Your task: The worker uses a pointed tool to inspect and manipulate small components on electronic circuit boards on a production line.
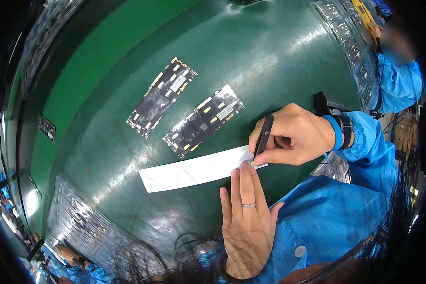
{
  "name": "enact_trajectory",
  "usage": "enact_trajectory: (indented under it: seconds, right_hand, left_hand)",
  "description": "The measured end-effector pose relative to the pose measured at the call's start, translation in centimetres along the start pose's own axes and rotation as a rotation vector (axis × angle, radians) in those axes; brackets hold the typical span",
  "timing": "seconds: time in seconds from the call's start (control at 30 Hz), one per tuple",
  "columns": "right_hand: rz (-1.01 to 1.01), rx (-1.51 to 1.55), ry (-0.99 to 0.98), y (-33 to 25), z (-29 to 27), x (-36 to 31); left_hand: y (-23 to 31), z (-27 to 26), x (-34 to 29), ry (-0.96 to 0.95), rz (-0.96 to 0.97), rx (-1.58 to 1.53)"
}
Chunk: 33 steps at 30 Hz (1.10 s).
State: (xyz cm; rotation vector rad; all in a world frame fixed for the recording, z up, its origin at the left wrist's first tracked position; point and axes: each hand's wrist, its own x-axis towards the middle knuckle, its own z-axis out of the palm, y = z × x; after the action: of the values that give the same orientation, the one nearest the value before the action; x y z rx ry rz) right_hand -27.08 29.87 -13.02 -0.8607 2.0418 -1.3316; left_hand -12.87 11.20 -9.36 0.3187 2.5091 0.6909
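A long white paper strip [194, 169], slightly curved, lies across the green table in front of me. My left hand [247, 215], a ring on one finger, is open and flat, its fingertips pressing on the strip near its right end. Close above them my right hand [296, 137] is closed round slim black tweezers [264, 136], their tip down at the strip's right end. The very tip is partly hidden by my fingers. Beyond the strip lie two dark circuit boards, one board [203, 120] nearer and the other board [162, 98] farther left.
Clear plastic trays [80, 217] stand at the lower left; more trays with boards [352, 52] line the far right edge. A small board [47, 128] sits at the far left. One co-worker in a blue sleeve [400, 83] is at the upper right, another's hand [67, 254] at the lower left.
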Motion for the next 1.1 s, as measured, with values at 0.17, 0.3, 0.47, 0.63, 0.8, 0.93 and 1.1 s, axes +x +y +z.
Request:
enact_trajectory:
  seconds: [0.17, 0.3, 0.47, 0.63, 0.8, 0.93, 1.1]
  right_hand:
    - [-0.033, 0.038, 0.018, 0.4, -0.1, -0.1]
    - [0.090, 0.062, -0.023, 0.4, -0.6, -0.3]
    - [0.037, 0.139, 0.084, -0.2, -1.6, 0.9]
    - [0.076, 0.156, 0.171, -1.1, -4.8, 4.0]
    - [0.064, 0.086, -0.114, -0.7, -7.5, 7.6]
    - [0.050, 0.100, -0.248, 0.2, -7.7, 9.5]
    - [0.022, 0.084, -0.339, 0.8, -7.8, 10.3]
  left_hand:
    - [0.0, -0.3, -0.1, -0.004, -0.006, 0.024]
    - [-0.2, -0.2, -0.2, 0.029, -0.001, 0.015]
    - [-0.9, 0.2, 0.0, 0.227, 0.026, -0.003]
    - [-0.9, -1.0, 0.1, 0.338, 0.049, -0.001]
    - [0.1, -1.6, 3.5, 0.345, 0.012, -0.005]
    - [-0.6, -0.8, 6.2, 0.410, 0.046, 0.058]
    - [-1.0, -0.5, 6.1, 0.368, 0.013, 0.034]
